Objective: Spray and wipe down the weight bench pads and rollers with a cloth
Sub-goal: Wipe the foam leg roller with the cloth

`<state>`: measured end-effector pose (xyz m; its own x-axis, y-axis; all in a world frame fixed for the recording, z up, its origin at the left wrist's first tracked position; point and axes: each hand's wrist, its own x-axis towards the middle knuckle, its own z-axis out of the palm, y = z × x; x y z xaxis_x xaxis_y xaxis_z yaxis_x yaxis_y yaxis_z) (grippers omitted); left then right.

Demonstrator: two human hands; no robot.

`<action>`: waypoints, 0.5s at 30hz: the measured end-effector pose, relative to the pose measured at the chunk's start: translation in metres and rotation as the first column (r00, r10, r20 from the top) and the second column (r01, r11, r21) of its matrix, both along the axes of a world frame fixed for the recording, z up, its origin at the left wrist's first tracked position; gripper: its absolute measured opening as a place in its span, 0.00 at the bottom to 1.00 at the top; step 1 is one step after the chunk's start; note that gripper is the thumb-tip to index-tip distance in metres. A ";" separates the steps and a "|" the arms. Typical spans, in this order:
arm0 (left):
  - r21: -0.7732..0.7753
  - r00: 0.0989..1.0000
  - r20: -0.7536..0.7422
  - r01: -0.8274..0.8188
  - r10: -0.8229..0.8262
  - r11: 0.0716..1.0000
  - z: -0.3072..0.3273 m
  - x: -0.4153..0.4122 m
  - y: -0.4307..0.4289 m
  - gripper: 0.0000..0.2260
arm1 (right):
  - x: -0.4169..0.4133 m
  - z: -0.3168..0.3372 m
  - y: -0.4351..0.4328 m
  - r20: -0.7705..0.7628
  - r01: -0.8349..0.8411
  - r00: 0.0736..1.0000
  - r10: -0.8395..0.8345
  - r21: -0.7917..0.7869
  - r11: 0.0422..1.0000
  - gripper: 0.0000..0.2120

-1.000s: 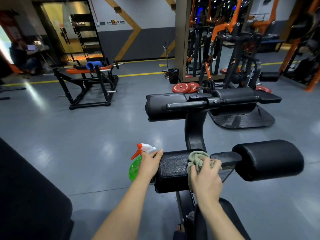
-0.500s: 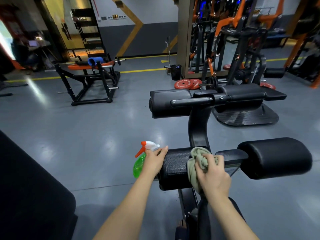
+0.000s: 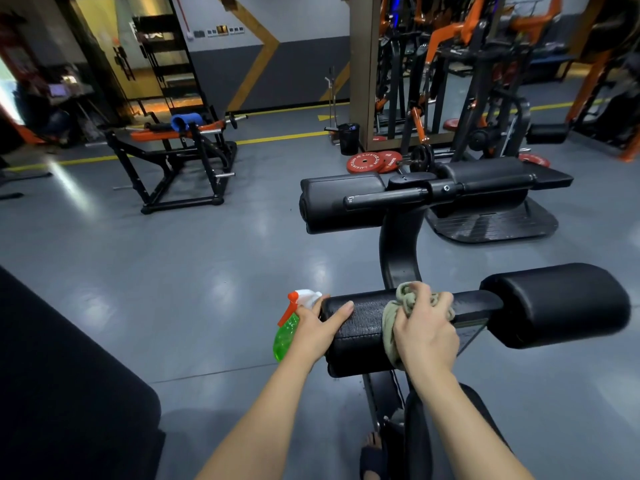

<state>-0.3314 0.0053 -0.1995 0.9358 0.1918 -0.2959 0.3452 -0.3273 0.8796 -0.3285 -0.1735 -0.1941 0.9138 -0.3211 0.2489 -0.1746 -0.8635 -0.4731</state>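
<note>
Red round weight plates [image 3: 367, 163] and a black bin [image 3: 349, 138] sit on the glossy grey floor [image 3: 173, 289] beyond. On the near cylindrical, grained black padded roller [image 3: 360, 329], the right hand [image 3: 427, 337] clutches a crumpled grey-green cloth [image 3: 389, 323]. The left hand [image 3: 317, 329] grips a translucent green spray bottle [image 3: 285, 337] at its end, thumb on top.

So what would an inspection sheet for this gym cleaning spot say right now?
Surface: black near-left roller, textured, part under the cloth; grey floor below.
Job's things: green cloth bunched on that roller; green spray bottle beside its left end; near-right roller and upper rollers, no hand on them.
Clutter: red weight plates and black bin on the floor beyond.
Grips: left hand holds the spray bottle, thumb on the roller; right hand grips the cloth against the roller.
Cables: nothing seen.
Surroundings: black frame machine at left; orange machines behind.
</note>
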 end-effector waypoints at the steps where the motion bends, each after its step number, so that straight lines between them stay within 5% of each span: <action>1: 0.000 1.000 -0.002 -0.011 0.011 1.000 0.001 -0.001 0.000 0.33 | -0.006 0.000 0.010 0.003 -0.037 0.999 0.037 -0.023 0.999 0.13; 7: -0.030 0.999 -0.038 -0.021 0.020 0.999 0.010 -0.001 -0.003 0.31 | -0.034 -0.008 0.052 0.008 -0.294 0.956 0.295 -0.055 0.954 0.13; 15: -0.014 0.999 -0.022 -0.040 0.040 0.999 0.000 -0.001 0.000 0.24 | 0.011 0.002 -0.009 -0.031 0.029 0.999 -0.029 -0.002 1.000 0.11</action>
<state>-0.3325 0.0048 -0.1994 0.9207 0.2248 -0.3190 0.3769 -0.2999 0.8764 -0.3174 -0.1820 -0.1918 0.9111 -0.3476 0.2214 -0.2144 -0.8586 -0.4657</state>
